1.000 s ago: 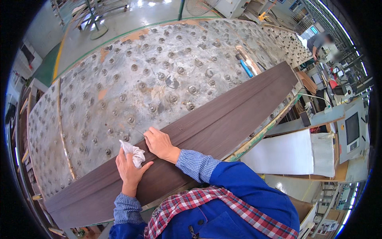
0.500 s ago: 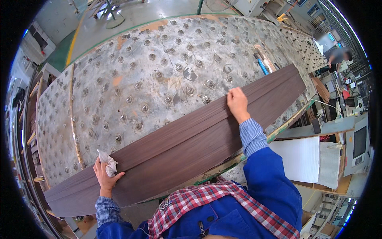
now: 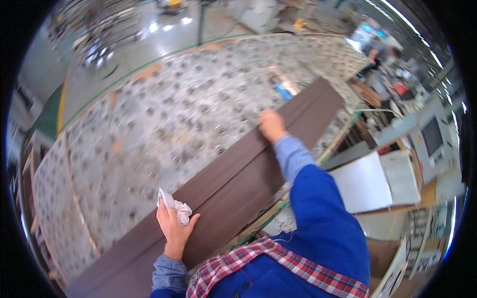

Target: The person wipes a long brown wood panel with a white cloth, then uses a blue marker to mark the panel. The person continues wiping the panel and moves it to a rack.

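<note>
A long dark brown wood-grain panel [image 3: 238,184] lies slantwise across the table in front of me, with a ridge running along its length. My left hand [image 3: 174,226] rests at its far edge toward the left end. Between its fingers is a crumpled white cloth [image 3: 183,212], and the thumb spreads over the panel. Farther right, my right hand [image 3: 272,126] is closed at the same far edge, fingers curled under. Whatever it may hold is hidden.
The grey metal table [image 3: 149,144] is studded with many small ball rollers. A blue-handled tool [image 3: 282,91] lies near the panel's far end. White sheets [image 3: 362,181] sit on a shelf at right, below a machine with a screen [image 3: 432,136]. Another person [image 3: 382,53] is at the far right.
My left hand with the cloth has slid rightward along the panel, closer to my right hand. The whole view has turned, and the right hand stays closed at the panel's edge.
</note>
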`<state>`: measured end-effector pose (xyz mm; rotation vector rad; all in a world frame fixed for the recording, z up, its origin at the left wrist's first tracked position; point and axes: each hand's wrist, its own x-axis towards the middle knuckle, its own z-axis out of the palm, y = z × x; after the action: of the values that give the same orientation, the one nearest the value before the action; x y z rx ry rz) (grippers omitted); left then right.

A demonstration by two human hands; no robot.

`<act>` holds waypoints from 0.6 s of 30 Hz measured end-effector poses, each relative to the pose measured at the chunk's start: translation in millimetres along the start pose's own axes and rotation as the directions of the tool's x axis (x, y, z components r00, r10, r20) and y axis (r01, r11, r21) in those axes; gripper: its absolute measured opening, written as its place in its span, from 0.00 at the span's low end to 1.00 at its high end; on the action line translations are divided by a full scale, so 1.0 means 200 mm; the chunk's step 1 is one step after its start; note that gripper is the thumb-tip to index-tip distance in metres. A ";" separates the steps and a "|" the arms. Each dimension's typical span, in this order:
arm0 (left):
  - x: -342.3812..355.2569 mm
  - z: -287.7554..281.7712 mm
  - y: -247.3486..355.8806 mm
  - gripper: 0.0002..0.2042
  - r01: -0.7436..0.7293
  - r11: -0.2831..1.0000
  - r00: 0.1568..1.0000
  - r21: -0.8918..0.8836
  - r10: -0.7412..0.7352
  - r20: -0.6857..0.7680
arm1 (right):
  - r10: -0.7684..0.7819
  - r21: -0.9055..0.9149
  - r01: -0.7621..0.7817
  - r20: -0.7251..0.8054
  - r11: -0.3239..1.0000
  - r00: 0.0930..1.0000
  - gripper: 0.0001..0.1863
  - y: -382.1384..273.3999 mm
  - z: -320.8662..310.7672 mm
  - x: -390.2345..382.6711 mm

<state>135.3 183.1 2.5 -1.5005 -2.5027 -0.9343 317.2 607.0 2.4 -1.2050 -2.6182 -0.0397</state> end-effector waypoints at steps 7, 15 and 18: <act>0.04 0.18 0.13 0.39 0.016 0.999 1.000 0.028 -0.016 0.007 | -0.217 0.458 0.242 -0.107 0.855 0.970 0.07 -0.80 0.11 -0.38; 0.04 0.17 0.12 0.27 0.067 0.995 0.998 0.070 -0.066 -0.019 | -0.330 0.655 0.341 -0.146 0.674 0.933 0.04 -1.18 0.17 -0.54; 0.04 0.17 0.10 0.29 0.133 0.986 0.991 0.105 -0.134 0.002 | -0.350 0.585 0.365 -0.144 0.724 0.925 0.05 -0.80 0.12 -0.37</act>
<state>156.0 213.9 -12.4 -1.3249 -2.6413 -0.7993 237.2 450.2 -25.3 -0.4606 -2.4894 0.6604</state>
